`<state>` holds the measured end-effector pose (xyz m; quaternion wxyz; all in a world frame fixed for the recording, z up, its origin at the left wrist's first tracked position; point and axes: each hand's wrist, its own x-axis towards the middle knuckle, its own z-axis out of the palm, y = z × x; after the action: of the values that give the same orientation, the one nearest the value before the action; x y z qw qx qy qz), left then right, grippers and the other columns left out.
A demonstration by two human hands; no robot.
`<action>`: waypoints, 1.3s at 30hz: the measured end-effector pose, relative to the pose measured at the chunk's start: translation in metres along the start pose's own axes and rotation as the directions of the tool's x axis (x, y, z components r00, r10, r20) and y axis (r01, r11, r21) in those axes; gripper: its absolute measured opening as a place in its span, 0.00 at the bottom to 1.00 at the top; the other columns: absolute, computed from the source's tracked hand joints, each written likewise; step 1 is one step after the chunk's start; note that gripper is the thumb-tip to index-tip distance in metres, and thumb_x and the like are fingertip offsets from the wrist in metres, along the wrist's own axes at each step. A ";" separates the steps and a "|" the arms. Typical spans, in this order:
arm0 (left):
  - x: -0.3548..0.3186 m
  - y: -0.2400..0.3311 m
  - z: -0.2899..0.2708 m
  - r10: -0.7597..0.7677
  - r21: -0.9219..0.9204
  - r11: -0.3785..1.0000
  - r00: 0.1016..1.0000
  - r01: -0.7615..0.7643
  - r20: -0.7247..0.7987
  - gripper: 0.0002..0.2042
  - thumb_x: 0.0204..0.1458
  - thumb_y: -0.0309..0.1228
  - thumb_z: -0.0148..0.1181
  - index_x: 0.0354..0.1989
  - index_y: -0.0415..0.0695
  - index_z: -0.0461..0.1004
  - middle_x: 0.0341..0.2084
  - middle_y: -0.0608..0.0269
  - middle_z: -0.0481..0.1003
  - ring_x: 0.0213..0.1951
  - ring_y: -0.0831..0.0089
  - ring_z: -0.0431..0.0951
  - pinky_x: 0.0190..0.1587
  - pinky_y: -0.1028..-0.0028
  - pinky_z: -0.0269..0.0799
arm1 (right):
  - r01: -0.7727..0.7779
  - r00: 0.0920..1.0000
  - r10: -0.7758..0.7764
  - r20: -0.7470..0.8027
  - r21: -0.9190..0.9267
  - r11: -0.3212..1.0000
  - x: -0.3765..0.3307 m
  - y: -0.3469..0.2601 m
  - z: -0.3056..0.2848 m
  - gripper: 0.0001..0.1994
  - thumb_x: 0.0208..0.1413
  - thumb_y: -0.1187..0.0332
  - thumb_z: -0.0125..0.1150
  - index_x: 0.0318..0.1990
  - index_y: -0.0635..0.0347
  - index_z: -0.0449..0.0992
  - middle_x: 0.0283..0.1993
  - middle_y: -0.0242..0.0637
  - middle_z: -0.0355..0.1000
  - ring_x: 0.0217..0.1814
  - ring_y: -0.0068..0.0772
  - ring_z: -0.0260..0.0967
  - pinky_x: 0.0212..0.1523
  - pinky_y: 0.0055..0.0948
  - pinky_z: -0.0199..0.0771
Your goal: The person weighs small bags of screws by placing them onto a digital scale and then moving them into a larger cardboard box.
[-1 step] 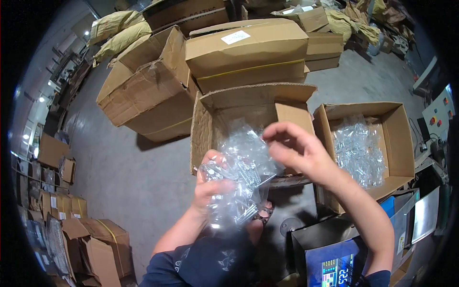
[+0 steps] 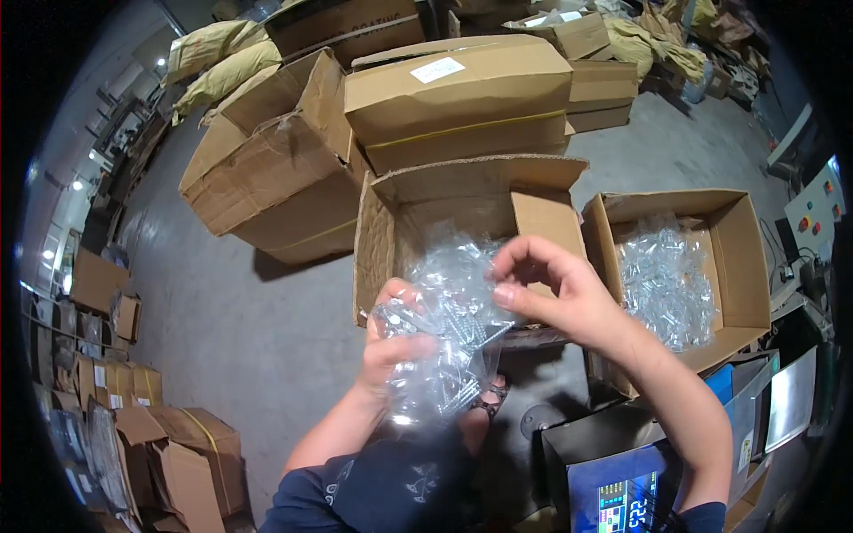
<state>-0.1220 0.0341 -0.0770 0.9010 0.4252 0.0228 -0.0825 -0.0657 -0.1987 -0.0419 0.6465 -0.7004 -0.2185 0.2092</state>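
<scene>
My left hand (image 2: 391,342) is closed around a bunch of clear plastic bags of screws (image 2: 462,324), the silvery threaded shafts showing through the film. My right hand (image 2: 555,289) is beside the upper right of the bunch, fingers curled and thumb apart from them. I see nothing held in it; whether its fingertips touch the film is hard to tell. Behind the bunch stands an open cardboard box (image 2: 382,253), its bottom partly hidden by my hands and the bags. To its right, another open carton (image 2: 742,266) contains a heap of similar clear bags (image 2: 666,280).
A device with a lit display (image 2: 613,497) stands at the lower right, near my right forearm. Large cartons (image 2: 458,98) are stacked beyond the open box, with another open carton (image 2: 267,169) to their left. Yellow sacks (image 2: 227,67) lie far left. A control panel (image 2: 813,213) stands far right.
My right hand has shifted slightly down, and its thumb now points more toward the bags. My left hand and the bunch have barely moved.
</scene>
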 end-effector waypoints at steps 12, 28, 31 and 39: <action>0.010 -0.004 -0.007 0.000 -0.065 0.998 0.998 0.004 0.060 0.20 0.35 0.17 0.60 0.39 0.45 0.66 0.39 0.54 0.76 0.40 0.64 0.78 0.43 0.66 0.77 | 0.215 0.947 -0.091 -0.307 0.397 0.893 0.004 0.011 -0.018 0.09 0.65 0.67 0.53 0.45 0.59 0.62 0.45 0.45 0.75 0.43 0.34 0.77 0.43 0.32 0.80; 0.009 -0.001 -0.006 -0.015 0.137 0.991 0.994 0.001 0.107 0.20 0.37 0.23 0.61 0.43 0.43 0.67 0.39 0.59 0.73 0.41 0.72 0.74 0.43 0.71 0.73 | 0.041 0.989 -0.003 -0.150 0.254 0.966 0.000 0.014 0.023 0.06 0.61 0.69 0.59 0.43 0.59 0.71 0.42 0.30 0.72 0.44 0.19 0.67 0.48 0.23 0.67; 0.007 -0.001 -0.004 -0.023 0.155 0.988 0.998 0.013 0.060 0.26 0.37 0.23 0.61 0.50 0.42 0.66 0.40 0.58 0.73 0.40 0.72 0.74 0.43 0.73 0.72 | 0.080 0.980 -0.019 -0.198 0.302 0.950 0.000 0.009 0.027 0.04 0.65 0.71 0.53 0.43 0.59 0.68 0.43 0.32 0.74 0.40 0.12 0.64 0.43 0.18 0.67; 0.008 0.000 0.001 0.025 0.074 0.997 0.999 -0.028 0.042 0.35 0.38 0.24 0.59 0.61 0.42 0.60 0.43 0.51 0.74 0.43 0.64 0.78 0.47 0.67 0.77 | 0.105 0.931 0.039 -0.362 0.370 0.923 0.007 0.013 0.011 0.15 0.66 0.67 0.52 0.55 0.63 0.62 0.47 0.42 0.73 0.50 0.33 0.74 0.55 0.31 0.73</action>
<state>-0.1142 0.0318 -0.0773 0.8859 0.4569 -0.0043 -0.0798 -0.0661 -0.1871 -0.0555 0.8033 -0.5831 -0.0626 0.1038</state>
